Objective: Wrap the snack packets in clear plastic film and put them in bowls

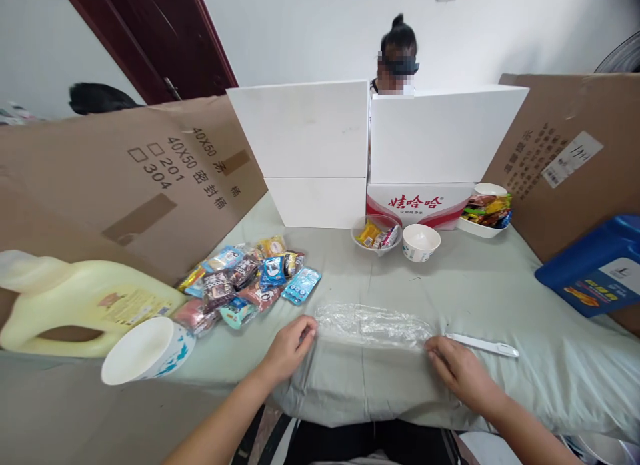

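A clear, crinkled plastic bag [373, 324] is stretched flat across the near part of the cloth-covered table. My left hand [291, 348] pinches its left end between thumb and fingers. At the opposite end, my right hand [461, 373] grips the right corner with closed fingers. Just beyond the right hand lies a slim white plastic utensil [484, 346], its left tip close to my fingers. A pile of wrapped snacks [245, 278] lies left of the bag, with a light-blue packet [301, 285] at its near right edge.
A pale yellow jug [95, 298] lies at left beside a white paper bowl [145, 352]. Farther back are a clear bowl of snacks [376, 235], a small white bowl [421, 242] and a filled white dish [483, 226]. White boxes [320, 132] screen off another person. A blue bottle [595, 268] lies right.
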{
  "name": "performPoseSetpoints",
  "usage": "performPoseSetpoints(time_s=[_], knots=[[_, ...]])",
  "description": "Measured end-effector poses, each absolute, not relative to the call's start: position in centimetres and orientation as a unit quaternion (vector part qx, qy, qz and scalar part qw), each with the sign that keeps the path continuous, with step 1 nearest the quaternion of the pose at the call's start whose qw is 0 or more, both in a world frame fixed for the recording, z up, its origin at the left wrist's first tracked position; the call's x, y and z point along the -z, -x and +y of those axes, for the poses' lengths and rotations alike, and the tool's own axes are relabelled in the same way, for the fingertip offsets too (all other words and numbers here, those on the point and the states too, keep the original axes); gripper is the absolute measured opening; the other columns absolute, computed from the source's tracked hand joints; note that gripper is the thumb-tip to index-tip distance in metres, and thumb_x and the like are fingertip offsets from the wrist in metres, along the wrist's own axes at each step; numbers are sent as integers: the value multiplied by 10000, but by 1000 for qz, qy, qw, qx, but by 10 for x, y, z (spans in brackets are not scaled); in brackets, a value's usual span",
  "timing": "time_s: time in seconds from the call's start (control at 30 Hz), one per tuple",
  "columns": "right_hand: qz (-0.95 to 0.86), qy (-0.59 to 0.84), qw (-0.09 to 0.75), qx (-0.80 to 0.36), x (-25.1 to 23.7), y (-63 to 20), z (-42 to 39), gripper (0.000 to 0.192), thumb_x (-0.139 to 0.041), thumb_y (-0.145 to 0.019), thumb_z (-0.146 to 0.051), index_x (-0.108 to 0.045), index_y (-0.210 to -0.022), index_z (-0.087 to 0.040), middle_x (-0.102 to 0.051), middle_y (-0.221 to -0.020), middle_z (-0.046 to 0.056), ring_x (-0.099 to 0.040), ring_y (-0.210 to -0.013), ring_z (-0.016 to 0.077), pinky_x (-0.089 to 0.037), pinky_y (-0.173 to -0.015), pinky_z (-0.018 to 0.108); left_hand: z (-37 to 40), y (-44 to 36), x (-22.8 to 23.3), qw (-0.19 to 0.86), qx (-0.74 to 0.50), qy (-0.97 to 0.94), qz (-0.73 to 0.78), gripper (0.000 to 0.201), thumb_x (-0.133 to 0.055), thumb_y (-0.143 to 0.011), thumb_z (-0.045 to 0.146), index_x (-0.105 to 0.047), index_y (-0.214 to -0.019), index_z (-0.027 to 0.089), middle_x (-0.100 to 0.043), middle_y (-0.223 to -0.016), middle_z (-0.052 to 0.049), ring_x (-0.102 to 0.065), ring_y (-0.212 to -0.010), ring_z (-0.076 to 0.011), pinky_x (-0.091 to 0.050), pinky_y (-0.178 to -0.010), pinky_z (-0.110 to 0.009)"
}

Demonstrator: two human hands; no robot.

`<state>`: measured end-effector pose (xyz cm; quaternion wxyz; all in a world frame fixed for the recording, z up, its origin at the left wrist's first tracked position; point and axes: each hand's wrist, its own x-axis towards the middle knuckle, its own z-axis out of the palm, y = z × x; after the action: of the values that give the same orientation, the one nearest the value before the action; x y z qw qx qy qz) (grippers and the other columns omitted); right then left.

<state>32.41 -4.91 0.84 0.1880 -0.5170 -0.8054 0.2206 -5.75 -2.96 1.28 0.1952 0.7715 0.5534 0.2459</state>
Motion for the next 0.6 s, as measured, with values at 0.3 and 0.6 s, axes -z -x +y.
performPoseSetpoints(time_s=[0.3,0.6], knots=[[-724,673,103,-111,13,-293,-14,234,-313,-959,-260,-540,-957,-207,-691,-879,62,-649,-724,194,-380,-607,286,20,17,9,40,-128,-719,683,162,-431,-926,174,-592,-941,185,-674,-920,-75,-648,-786,-212,-447,-668,-281],[-754,632,173,45,12,-283,-24,275,-388,-959,-320,-590,-1076,-174,-622,-1108,148,-589,-1012,289,-421,-869,423,0,-2,-4,-58,-177,-746,640,220,-442,-908,170,-624,-1031,159,-625,-1059,-139,-565,-1025,-300,-445,-893,-449]])
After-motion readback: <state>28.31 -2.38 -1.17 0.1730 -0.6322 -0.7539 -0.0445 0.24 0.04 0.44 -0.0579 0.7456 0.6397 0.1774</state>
